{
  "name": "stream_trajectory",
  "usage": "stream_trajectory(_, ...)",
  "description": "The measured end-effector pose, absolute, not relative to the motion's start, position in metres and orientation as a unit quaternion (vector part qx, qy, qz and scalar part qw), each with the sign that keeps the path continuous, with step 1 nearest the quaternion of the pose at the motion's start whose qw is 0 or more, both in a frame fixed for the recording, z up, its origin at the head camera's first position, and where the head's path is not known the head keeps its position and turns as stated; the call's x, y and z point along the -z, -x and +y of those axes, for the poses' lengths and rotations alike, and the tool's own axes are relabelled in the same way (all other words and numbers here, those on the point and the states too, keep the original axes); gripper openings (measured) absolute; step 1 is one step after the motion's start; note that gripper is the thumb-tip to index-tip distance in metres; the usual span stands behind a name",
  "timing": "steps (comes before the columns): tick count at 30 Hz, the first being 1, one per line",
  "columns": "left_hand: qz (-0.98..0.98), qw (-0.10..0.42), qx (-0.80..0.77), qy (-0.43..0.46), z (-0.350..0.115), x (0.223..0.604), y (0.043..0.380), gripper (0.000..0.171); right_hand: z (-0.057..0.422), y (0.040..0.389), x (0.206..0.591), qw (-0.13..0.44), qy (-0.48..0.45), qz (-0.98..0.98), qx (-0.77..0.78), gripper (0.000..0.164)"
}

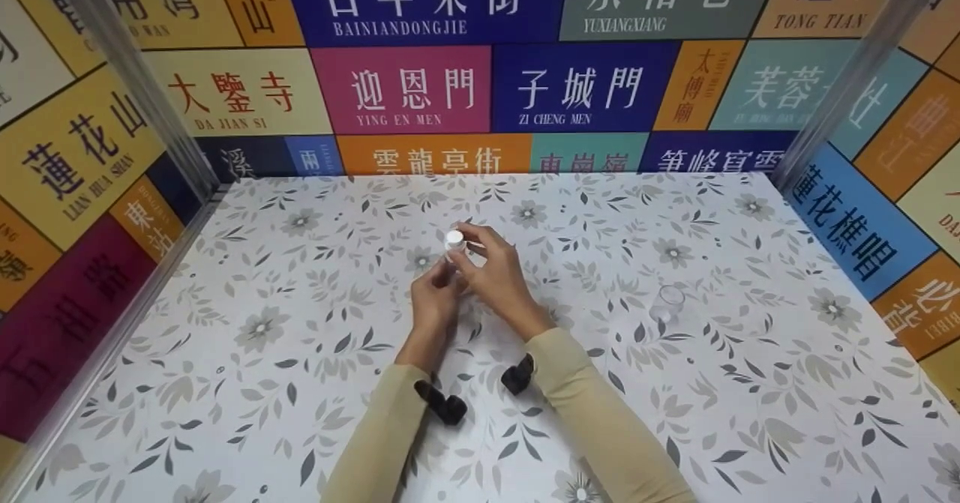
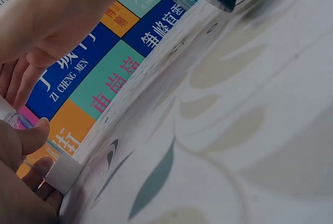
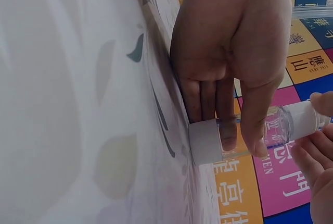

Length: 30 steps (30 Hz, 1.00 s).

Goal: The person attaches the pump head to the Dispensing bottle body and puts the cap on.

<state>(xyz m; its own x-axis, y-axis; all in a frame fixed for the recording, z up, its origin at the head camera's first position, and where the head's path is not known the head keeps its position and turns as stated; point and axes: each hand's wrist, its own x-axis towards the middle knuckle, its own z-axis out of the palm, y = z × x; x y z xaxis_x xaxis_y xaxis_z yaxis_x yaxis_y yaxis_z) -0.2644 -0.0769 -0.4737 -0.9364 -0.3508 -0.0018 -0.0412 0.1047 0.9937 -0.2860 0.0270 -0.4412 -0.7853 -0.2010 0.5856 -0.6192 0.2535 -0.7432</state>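
Note:
A slim clear bottle (image 3: 276,130) with a white base (image 3: 205,141) and a white top (image 1: 454,238) stands between my hands, upright, its base right at the tabletop. My left hand (image 1: 435,304) holds the clear body low down, thumb and fingers around it just above the base. Above it, my right hand (image 1: 495,270) pinches the white top between thumb and fingers. The left wrist view shows the white base (image 2: 64,173) below my left fingers, while the top is partly cut off at the frame's edge.
A small clear cup-shaped piece (image 1: 667,304) sits on the table to the right of my hands. The flower-patterned tabletop (image 1: 300,413) meets a wall of coloured sign panels (image 1: 420,87) at the back. Black wrist devices (image 1: 442,405) are on both sleeves.

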Motion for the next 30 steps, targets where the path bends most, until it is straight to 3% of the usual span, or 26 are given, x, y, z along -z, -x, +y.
stream_trajectory(21,-0.737,0.11,0.651,-0.145,-0.0765,0.4717,0.2639,0.043,0.0244,0.2829,0.4392,0.186,-0.259,-0.78,-0.537,0.036)
stream_trajectory(30,-0.732,0.121,0.659,-0.121,-0.0768,0.4728,0.2621,0.048,0.0257,0.282,0.438,0.196,-0.259,-0.787,-0.525,0.036)
